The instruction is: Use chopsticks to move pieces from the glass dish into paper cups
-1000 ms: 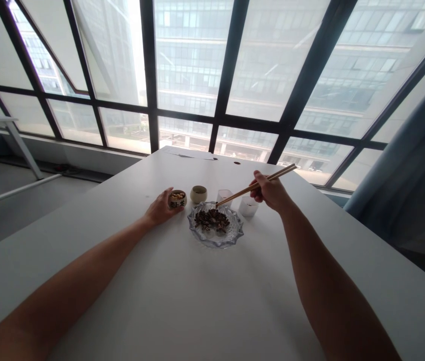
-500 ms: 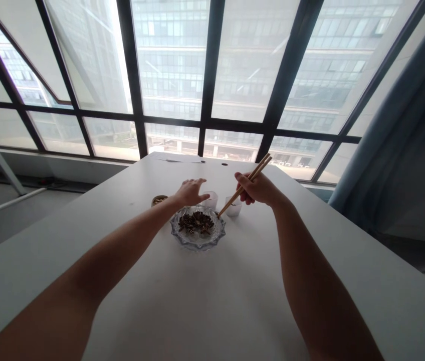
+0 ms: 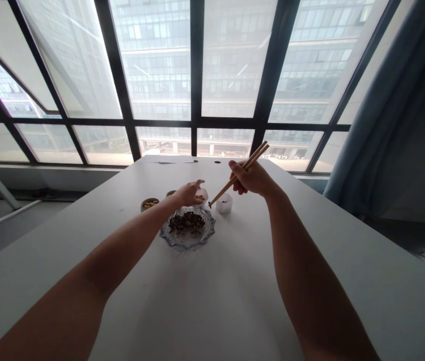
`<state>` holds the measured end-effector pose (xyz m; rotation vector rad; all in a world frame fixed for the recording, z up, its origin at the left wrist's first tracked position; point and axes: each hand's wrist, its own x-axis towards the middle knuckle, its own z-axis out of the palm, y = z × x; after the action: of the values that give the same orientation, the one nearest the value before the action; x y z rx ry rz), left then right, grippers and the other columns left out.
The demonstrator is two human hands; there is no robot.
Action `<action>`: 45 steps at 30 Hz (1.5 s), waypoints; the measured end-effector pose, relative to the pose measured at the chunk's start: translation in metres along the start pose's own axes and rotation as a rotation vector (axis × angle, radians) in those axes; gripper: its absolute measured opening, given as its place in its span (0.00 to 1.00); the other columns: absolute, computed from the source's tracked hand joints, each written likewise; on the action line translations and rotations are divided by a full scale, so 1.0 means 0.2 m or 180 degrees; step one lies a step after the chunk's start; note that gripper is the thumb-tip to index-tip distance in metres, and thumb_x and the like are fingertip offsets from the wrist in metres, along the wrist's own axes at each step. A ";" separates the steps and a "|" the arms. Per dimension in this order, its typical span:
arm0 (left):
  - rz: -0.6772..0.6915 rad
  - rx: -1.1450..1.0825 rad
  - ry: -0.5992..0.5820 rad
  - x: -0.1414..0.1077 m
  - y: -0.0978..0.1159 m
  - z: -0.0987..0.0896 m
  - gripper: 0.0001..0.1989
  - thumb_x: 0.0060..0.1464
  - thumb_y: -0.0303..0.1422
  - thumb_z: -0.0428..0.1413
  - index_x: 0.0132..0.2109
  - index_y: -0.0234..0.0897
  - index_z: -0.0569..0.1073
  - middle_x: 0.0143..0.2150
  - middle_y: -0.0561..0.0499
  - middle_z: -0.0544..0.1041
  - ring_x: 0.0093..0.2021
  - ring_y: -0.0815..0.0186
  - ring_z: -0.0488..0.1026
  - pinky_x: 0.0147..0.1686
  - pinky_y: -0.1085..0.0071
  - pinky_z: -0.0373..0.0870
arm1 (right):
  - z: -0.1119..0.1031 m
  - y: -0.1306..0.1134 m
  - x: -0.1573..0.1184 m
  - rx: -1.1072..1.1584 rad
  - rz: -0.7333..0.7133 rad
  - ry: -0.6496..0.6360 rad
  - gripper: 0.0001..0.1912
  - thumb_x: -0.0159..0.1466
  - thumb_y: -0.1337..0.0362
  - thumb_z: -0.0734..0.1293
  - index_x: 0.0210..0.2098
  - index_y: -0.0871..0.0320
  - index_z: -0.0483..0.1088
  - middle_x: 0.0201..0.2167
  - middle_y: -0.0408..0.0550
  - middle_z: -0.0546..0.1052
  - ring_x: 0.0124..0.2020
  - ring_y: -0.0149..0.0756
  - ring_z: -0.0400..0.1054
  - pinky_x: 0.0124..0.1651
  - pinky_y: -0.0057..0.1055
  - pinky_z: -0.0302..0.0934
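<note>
My left hand (image 3: 189,193) reaches over the far side of a scalloped clear glass bowl (image 3: 188,244), its thumb and fingers around a small whitish cup (image 3: 202,193). The bowl holds a heap of dark, striped seeds (image 3: 186,223). In my right hand (image 3: 252,178) is a pair of wooden chopsticks (image 3: 227,185), slanting down to the left. A small dark piece (image 3: 210,204), which looks like a seed, sits at their tips, just off the bowl's right rim. Below the right hand stands a second whitish cup (image 3: 224,204) with something small and dark inside.
A round container (image 3: 150,204) of pale yellowish pieces stands left of the bowl; another dark-rimmed container (image 3: 171,193) is partly hidden behind my left wrist. Papers (image 3: 169,160) lie at the far end of the white table (image 3: 205,301). Windows and a blue curtain (image 3: 378,115) lie beyond.
My left hand has shifted right onto the cup. The chopsticks' tips have risen from the bowl's rim, with a small dark piece at them. The view has turned slightly right.
</note>
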<state>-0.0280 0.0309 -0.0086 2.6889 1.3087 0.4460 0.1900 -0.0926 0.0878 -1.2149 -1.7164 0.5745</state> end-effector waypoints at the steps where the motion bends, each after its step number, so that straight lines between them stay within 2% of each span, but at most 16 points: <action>1: -0.0174 -0.0025 -0.0122 0.01 0.00 -0.01 0.43 0.51 0.38 0.62 0.69 0.34 0.54 0.60 0.38 0.74 0.59 0.51 0.72 0.56 0.61 0.70 | -0.01 -0.01 0.00 -0.0037 0.0020 0.0141 0.27 0.69 0.50 0.64 0.20 0.60 0.68 0.12 0.45 0.72 0.10 0.25 0.64 0.12 0.19 0.57; 3: -0.0456 -0.0039 -0.0367 0.03 0.00 -0.03 0.42 0.52 0.39 0.61 0.69 0.34 0.53 0.60 0.37 0.74 0.59 0.51 0.73 0.55 0.61 0.70 | -0.03 -0.04 -0.01 -0.0141 0.0083 0.0434 0.25 0.70 0.52 0.64 0.21 0.61 0.68 0.12 0.45 0.72 0.10 0.25 0.65 0.12 0.18 0.58; 5: -0.0544 -0.0025 -0.0488 0.07 0.03 -0.04 0.42 0.53 0.43 0.61 0.69 0.34 0.54 0.62 0.35 0.72 0.60 0.50 0.72 0.56 0.60 0.70 | -0.05 -0.06 -0.03 -0.0248 0.0145 0.0675 0.24 0.71 0.54 0.63 0.22 0.61 0.68 0.13 0.45 0.73 0.11 0.25 0.66 0.13 0.18 0.60; 9: -0.0148 -0.0024 -0.0397 0.15 0.14 0.01 0.45 0.52 0.52 0.60 0.70 0.37 0.54 0.69 0.36 0.64 0.67 0.47 0.63 0.63 0.54 0.60 | -0.10 -0.08 -0.04 -0.0462 0.0216 0.1003 0.24 0.71 0.55 0.63 0.22 0.60 0.67 0.12 0.46 0.72 0.10 0.27 0.66 0.13 0.19 0.60; 12: 0.0164 -0.0059 -0.0445 0.19 0.23 0.09 0.44 0.52 0.50 0.61 0.69 0.39 0.54 0.67 0.39 0.68 0.68 0.48 0.62 0.67 0.50 0.51 | -0.12 -0.08 -0.05 -0.0640 0.0276 0.1089 0.24 0.71 0.56 0.63 0.21 0.59 0.66 0.12 0.47 0.71 0.10 0.30 0.66 0.13 0.21 0.61; 14: 0.0264 -0.0158 -0.0412 0.20 0.27 0.13 0.43 0.51 0.46 0.62 0.69 0.38 0.54 0.62 0.40 0.73 0.64 0.49 0.67 0.65 0.50 0.56 | -0.12 -0.07 -0.05 -0.0718 0.0294 0.1083 0.23 0.71 0.56 0.63 0.21 0.59 0.65 0.12 0.48 0.72 0.10 0.31 0.67 0.13 0.22 0.62; 17: 0.0556 -0.0354 -0.0067 0.19 0.28 0.17 0.44 0.46 0.38 0.65 0.68 0.36 0.56 0.57 0.39 0.76 0.58 0.48 0.72 0.57 0.54 0.67 | -0.11 -0.04 -0.03 -0.0748 0.0298 0.1035 0.24 0.71 0.57 0.62 0.20 0.59 0.65 0.12 0.48 0.72 0.11 0.30 0.67 0.13 0.21 0.61; 20: 0.0892 -0.0422 0.0333 0.18 0.27 0.17 0.45 0.43 0.33 0.66 0.67 0.34 0.58 0.56 0.37 0.76 0.56 0.48 0.73 0.55 0.54 0.69 | -0.09 0.02 -0.01 -0.0723 0.0312 0.0936 0.24 0.71 0.56 0.62 0.20 0.59 0.65 0.11 0.47 0.71 0.10 0.30 0.66 0.12 0.21 0.60; 22: 0.0972 -0.0436 0.0400 0.16 0.27 0.17 0.45 0.43 0.33 0.66 0.67 0.34 0.58 0.56 0.37 0.76 0.56 0.47 0.72 0.55 0.52 0.69 | -0.08 0.06 0.01 -0.0709 0.0322 0.0887 0.25 0.71 0.55 0.63 0.20 0.59 0.66 0.11 0.48 0.71 0.10 0.31 0.67 0.12 0.21 0.60; 27: 0.0899 -0.0429 0.0299 0.15 0.27 0.16 0.46 0.45 0.33 0.65 0.69 0.33 0.55 0.56 0.37 0.76 0.56 0.48 0.73 0.55 0.52 0.70 | -0.06 0.16 0.05 -0.0792 0.0292 0.0669 0.26 0.67 0.49 0.67 0.20 0.60 0.68 0.15 0.51 0.75 0.14 0.33 0.71 0.17 0.23 0.66; 30: 0.0780 -0.0347 0.0207 0.15 0.27 0.16 0.46 0.46 0.35 0.65 0.69 0.35 0.55 0.57 0.38 0.76 0.57 0.48 0.72 0.55 0.52 0.69 | -0.05 0.18 0.05 -0.0859 0.0271 0.0639 0.26 0.66 0.48 0.67 0.20 0.60 0.69 0.16 0.51 0.76 0.15 0.33 0.72 0.19 0.23 0.67; 37: 0.0367 -0.0057 -0.0202 0.18 0.26 0.15 0.42 0.50 0.43 0.64 0.68 0.38 0.56 0.59 0.42 0.76 0.63 0.46 0.67 0.61 0.50 0.62 | -0.05 0.06 0.02 -0.0722 0.0008 0.0996 0.28 0.70 0.49 0.62 0.20 0.60 0.69 0.13 0.48 0.73 0.11 0.29 0.67 0.17 0.23 0.63; 39: 0.0378 -0.0012 -0.0335 0.18 0.24 0.12 0.42 0.50 0.44 0.64 0.68 0.37 0.56 0.60 0.40 0.75 0.63 0.48 0.67 0.65 0.48 0.55 | -0.05 0.01 0.01 -0.0555 -0.0091 0.0911 0.29 0.70 0.47 0.61 0.20 0.60 0.69 0.13 0.48 0.73 0.10 0.28 0.65 0.16 0.22 0.61; 41: 0.0442 -0.0047 -0.0328 0.14 0.19 0.07 0.41 0.52 0.43 0.62 0.67 0.36 0.56 0.63 0.39 0.72 0.65 0.50 0.66 0.68 0.46 0.47 | -0.04 -0.03 -0.01 -0.0424 -0.0206 0.0584 0.30 0.69 0.44 0.61 0.20 0.61 0.69 0.13 0.47 0.73 0.10 0.26 0.64 0.15 0.21 0.60; 43: 0.0461 -0.0158 -0.0100 0.07 0.11 0.01 0.36 0.55 0.40 0.59 0.67 0.37 0.59 0.66 0.40 0.69 0.66 0.52 0.65 0.69 0.46 0.44 | -0.02 -0.05 -0.02 -0.0355 -0.0299 0.0049 0.31 0.66 0.41 0.63 0.22 0.61 0.70 0.14 0.47 0.74 0.11 0.26 0.65 0.15 0.20 0.60; 45: 0.0388 -0.0274 0.0302 -0.04 0.01 -0.05 0.30 0.57 0.37 0.56 0.65 0.37 0.62 0.66 0.41 0.69 0.66 0.54 0.66 0.69 0.48 0.47 | 0.02 -0.04 -0.02 -0.0324 -0.0353 -0.0468 0.30 0.64 0.40 0.65 0.23 0.61 0.70 0.15 0.46 0.75 0.13 0.26 0.67 0.16 0.20 0.61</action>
<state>-0.0343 0.0224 -0.0011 2.7152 1.1234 0.6354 0.1826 -0.0990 0.0914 -1.1632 -1.9445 0.5260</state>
